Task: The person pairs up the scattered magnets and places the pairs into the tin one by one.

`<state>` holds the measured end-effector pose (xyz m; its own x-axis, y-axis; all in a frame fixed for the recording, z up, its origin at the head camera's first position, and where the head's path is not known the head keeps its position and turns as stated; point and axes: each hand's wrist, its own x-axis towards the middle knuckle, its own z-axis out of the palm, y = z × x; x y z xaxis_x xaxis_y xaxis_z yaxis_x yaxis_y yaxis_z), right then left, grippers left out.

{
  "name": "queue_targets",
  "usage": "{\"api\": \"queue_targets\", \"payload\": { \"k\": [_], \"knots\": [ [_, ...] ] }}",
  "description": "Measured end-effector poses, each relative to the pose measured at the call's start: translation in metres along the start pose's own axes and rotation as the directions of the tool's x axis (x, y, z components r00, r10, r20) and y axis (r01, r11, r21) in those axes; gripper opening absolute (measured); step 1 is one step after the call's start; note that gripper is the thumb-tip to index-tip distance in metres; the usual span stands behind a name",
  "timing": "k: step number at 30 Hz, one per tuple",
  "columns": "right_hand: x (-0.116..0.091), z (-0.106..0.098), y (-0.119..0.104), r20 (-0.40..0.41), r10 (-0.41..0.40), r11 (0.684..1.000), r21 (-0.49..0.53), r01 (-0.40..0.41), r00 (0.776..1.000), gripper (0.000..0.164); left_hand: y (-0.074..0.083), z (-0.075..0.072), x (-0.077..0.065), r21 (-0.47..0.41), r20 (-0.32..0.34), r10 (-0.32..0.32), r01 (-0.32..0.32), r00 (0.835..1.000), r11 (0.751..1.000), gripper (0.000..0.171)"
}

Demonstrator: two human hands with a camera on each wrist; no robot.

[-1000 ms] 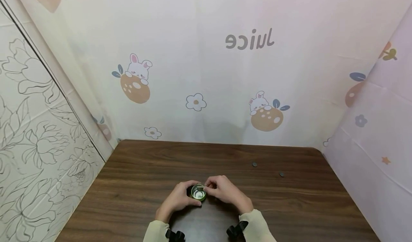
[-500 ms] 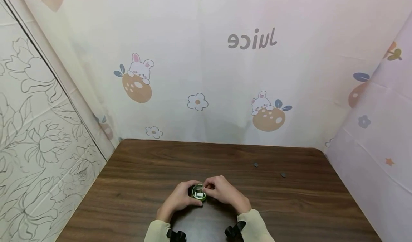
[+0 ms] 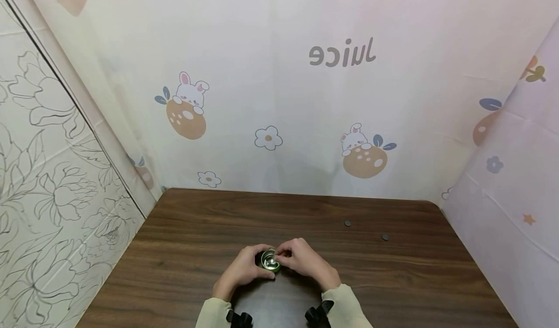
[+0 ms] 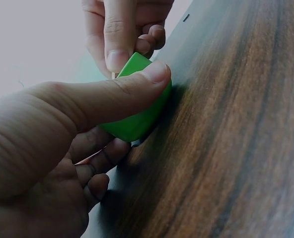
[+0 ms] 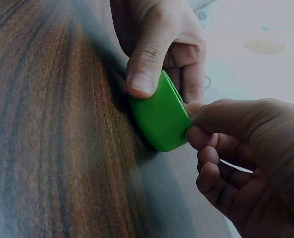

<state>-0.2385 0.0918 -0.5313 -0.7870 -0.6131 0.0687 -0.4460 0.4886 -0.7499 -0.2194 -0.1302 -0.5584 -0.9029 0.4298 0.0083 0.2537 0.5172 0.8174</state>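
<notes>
A small round green container (image 5: 162,119) with a shiny silver inside sits low at the middle of the table. My left hand (image 3: 246,267) grips it from the left, thumb on the near side and fingers round the far side. From the right, my right hand (image 3: 301,257) reaches to the container's rim with thumb and forefinger together. Under that thumb, the left wrist view shows a sliver of a thin pale piece (image 4: 113,75) at the rim; the fingers hide most of it and I cannot tell what it is.
Two small dark discs (image 3: 347,223) (image 3: 385,237) lie apart on the back right of the brown wood-grain table (image 3: 196,221). A pale printed curtain (image 3: 297,100) hangs behind the table's back edge. Black wrist mounts sit on both cuffs.
The thin pale piece in my right fingertips stuck out over the container's opening; now it barely shows. The reflections inside have shifted. My left hand keeps its grip.
</notes>
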Motion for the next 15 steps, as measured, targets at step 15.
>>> {"api": "queue_targets", "payload": {
  "k": [15],
  "knots": [
    [-0.012,-0.012,0.002,-0.049,0.018,0.998,0.062,-0.015,0.999,0.015,0.0,0.001,0.0,-0.015,0.002,-0.001,0.001,1.0,1.0,0.06]
  ]
}}
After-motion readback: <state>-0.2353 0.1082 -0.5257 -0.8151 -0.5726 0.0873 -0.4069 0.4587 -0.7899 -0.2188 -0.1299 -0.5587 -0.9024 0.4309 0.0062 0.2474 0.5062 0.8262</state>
